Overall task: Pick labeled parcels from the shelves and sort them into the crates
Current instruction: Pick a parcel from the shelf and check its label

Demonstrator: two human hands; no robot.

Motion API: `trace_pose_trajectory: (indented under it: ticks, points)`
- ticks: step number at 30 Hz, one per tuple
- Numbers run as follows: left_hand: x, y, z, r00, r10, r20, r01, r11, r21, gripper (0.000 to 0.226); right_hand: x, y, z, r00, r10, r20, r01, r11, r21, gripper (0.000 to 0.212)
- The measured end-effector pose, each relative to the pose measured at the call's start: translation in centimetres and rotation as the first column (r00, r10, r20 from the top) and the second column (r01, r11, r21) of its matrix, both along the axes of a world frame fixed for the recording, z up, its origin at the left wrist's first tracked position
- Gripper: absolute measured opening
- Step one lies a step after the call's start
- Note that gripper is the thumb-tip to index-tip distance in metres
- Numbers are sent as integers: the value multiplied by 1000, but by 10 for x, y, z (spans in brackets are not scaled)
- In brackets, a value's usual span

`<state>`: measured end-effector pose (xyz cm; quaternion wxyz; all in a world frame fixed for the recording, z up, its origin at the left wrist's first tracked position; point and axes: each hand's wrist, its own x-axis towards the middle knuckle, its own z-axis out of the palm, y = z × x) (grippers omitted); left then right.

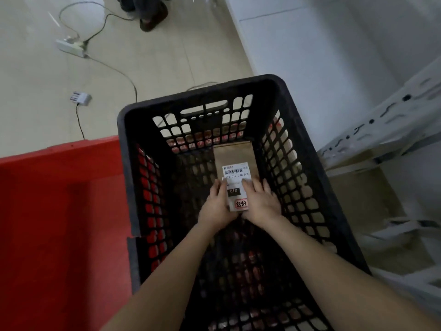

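- Parcel [235, 156] – brown, flat, with a white barcode label [236, 173] reading "010" – sits inside the black crate [200, 94], low down, far end near the far wall. Whether it rests on the crate floor cannot be told.
- Left hand [215, 204] grips the parcel's near left edge, fingers curled along it.
- Right hand [262, 201] holds the near right edge, fingers laid over the label's side.
- Red crate [59, 187] stands touching the black crate's left wall.
- Pale metal shelf frame [381, 120] stands to the right – a power strip [71, 47] lies on the floor beyond.
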<state>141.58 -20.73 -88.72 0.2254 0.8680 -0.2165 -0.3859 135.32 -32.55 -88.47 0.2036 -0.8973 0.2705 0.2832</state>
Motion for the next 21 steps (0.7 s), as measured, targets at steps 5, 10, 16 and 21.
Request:
trace_pose_trajectory:
  ticks: [5,10,16,21]
  points:
    - [-14,5,-9,946,-234,225,175,951,253,94,-6,3,-10,988,152,-7,-150,971,-184,88]
    - [-10,-9,-14,952,-191,237,134,962,236,92,-2,-6,-15,977,213,1,-205,941,-268,87]
    - [-17,-4,8,928,-268,260,198,944,265,96,-11,-4,8,989,149,-14,-149,971,-186,89]
    - [-19,10,72,892,-341,298,236,911,338,95,-30,10,61,998,70,4,-69,987,-145,92]
